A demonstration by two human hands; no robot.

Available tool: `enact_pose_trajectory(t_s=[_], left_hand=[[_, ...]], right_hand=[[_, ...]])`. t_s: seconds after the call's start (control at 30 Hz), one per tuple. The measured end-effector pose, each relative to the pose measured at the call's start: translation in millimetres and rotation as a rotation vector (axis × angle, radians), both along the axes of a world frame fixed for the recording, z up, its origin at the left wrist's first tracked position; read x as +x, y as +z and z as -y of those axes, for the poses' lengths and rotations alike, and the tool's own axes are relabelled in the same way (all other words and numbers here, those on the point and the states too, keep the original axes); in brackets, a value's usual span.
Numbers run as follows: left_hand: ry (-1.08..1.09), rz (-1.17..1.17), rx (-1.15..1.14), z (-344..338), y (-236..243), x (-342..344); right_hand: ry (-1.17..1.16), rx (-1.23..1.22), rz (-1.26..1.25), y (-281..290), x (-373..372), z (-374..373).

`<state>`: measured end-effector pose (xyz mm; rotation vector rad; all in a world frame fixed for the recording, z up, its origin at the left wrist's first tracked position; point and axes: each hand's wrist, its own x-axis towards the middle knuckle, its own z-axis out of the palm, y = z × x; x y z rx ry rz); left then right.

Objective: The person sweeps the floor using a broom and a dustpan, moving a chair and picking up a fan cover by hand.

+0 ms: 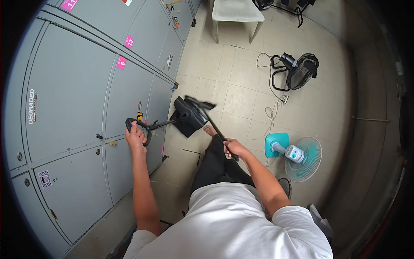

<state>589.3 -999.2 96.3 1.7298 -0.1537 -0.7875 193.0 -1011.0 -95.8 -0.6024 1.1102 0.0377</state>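
Note:
My left hand (136,137) is closed around the looped black handle (146,129) of a long-handled dustpan, beside the grey lockers. The black pan (181,125) rests on the tiled floor near the lockers' base. My right hand (233,147) grips the black broom (212,120) by its stick, which slants up to a blurred head lying across the top of the pan. My bare foot (210,130) shows just right of the pan.
Grey lockers (73,86) line the left side. A white plastic chair (237,11) is at the back. At the right are a black fan (304,71), loose cables (271,112) and a teal-and-white fan (297,153), beside a dark wall (371,99).

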Motion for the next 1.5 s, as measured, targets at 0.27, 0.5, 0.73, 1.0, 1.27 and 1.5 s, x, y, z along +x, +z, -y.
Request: enact_pose_trajectory(t_s=[0.27, 0.5, 0.73, 1.0, 1.27, 1.5], left_hand=[[-0.078, -0.035, 0.011, -43, 3, 20], [-0.187, -0.062, -0.009, -52, 10, 15], [-0.435, -0.106, 0.031, -3, 24, -39], [-0.659, -0.129, 0.075, 23, 14, -82], [-0.644, -0.091, 0.081, 7, 17, -59], [-0.67, -0.103, 0.052, -1, 16, -27]], right_hand=[[-0.14, 0.046, 0.023, 77, -119, -52], [-0.103, -0.163, -0.431, 98, -197, -97], [-0.325, -0.239, -0.574, 29, -219, -115], [-0.245, -0.128, -0.555, -17, -15, -143], [-0.639, 0.117, -0.03, 48, 4, -164], [-0.607, -0.046, -0.313, 92, -19, -210]])
